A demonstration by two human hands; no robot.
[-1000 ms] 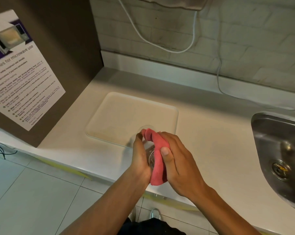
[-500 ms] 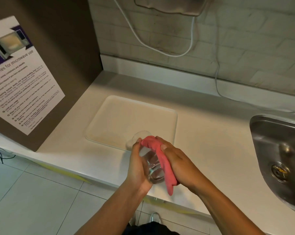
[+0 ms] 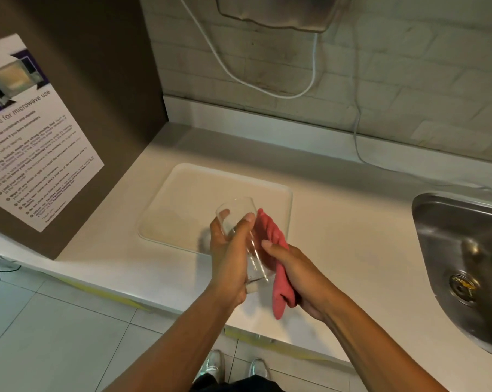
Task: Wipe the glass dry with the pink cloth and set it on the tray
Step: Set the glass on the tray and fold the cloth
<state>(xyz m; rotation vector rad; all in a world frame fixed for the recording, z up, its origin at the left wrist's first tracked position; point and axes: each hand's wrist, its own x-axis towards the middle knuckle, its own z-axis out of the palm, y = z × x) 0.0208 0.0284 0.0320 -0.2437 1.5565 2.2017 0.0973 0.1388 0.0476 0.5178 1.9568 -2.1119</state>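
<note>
My left hand (image 3: 230,250) grips a clear drinking glass (image 3: 240,222), held tilted with its mouth pointing away over the near edge of the tray. A pink cloth (image 3: 275,267) lies against the glass's right side, and my right hand (image 3: 298,271) holds it there with fingers curled round the cloth. The loose end of the cloth hangs below my right palm. The cream rectangular tray (image 3: 188,188) lies flat on the white counter, with nothing standing on it. Both hands hover above the tray's near right corner.
A steel sink (image 3: 462,250) is sunk into the counter (image 3: 352,236) at the right. A brown cabinet side with a microwave notice (image 3: 32,137) stands at the left. White cables hang on the brick wall behind. The counter's front edge runs just below my hands.
The cloth has slid from over the glass's top down to its right side, so the rim and upper glass show now. My hands have shifted slightly apart.
</note>
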